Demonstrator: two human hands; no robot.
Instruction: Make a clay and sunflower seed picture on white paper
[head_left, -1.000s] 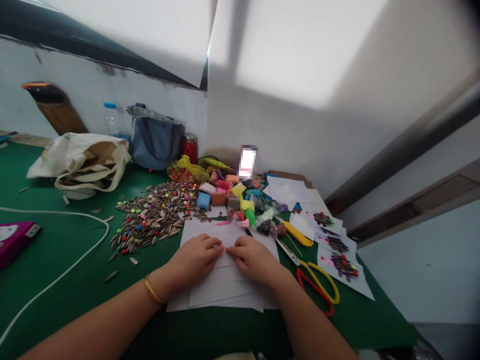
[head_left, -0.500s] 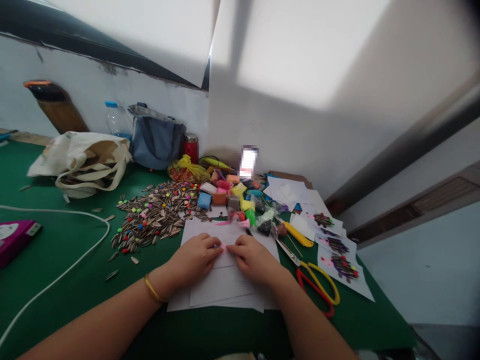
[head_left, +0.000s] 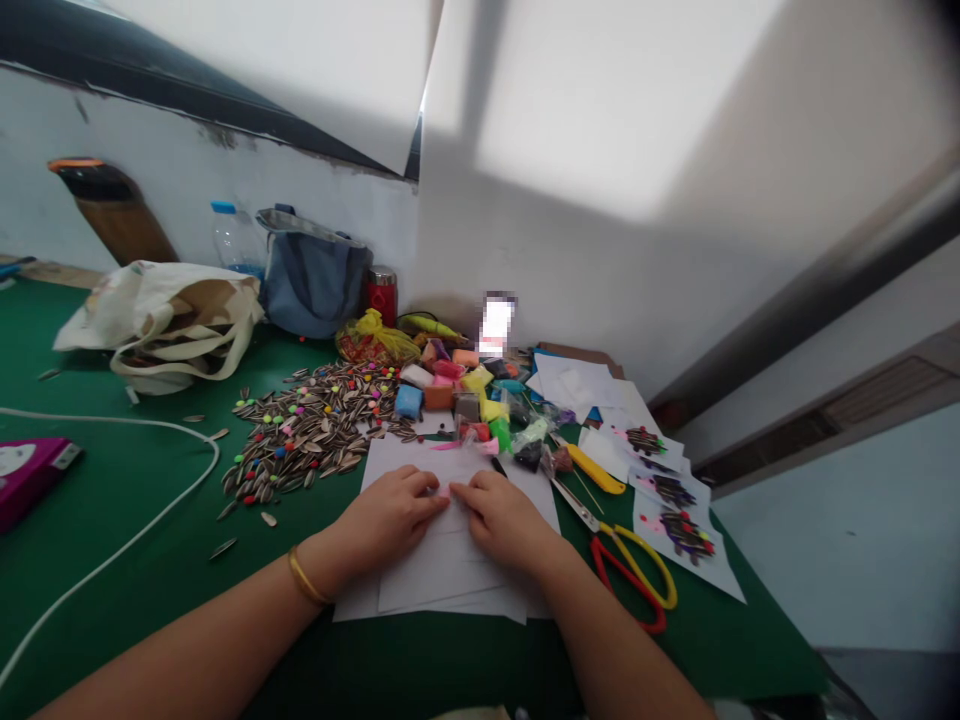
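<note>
Stacked sheets of white paper [head_left: 450, 580] lie in front of me on the green table. Between my fingertips, on the top sheet, is a small piece of pink modelling clay [head_left: 444, 491], mostly covered by the fingers. My left hand [head_left: 397, 508] has curled fingers pressed against the clay from the left. From the right, my right hand [head_left: 499, 515] touches it with thumb and forefinger, its other fingers folded. A dark pen-like stick [head_left: 498, 466] lies on the paper just beyond the right hand.
Sunflower seeds mixed with coloured balls [head_left: 315, 430] spread to the left. Wrapped clay blocks [head_left: 439, 396] sit beyond the paper. At right are scissors [head_left: 630, 570], a yellow utility knife [head_left: 596, 470] and sheets with seed pictures [head_left: 686, 535]. A white cable [head_left: 180, 500] curves at left.
My right fingertips have shifted very slightly left towards the left hand, and less of the pink clay shows. Everything else stays in place apart from a small camera shift.
</note>
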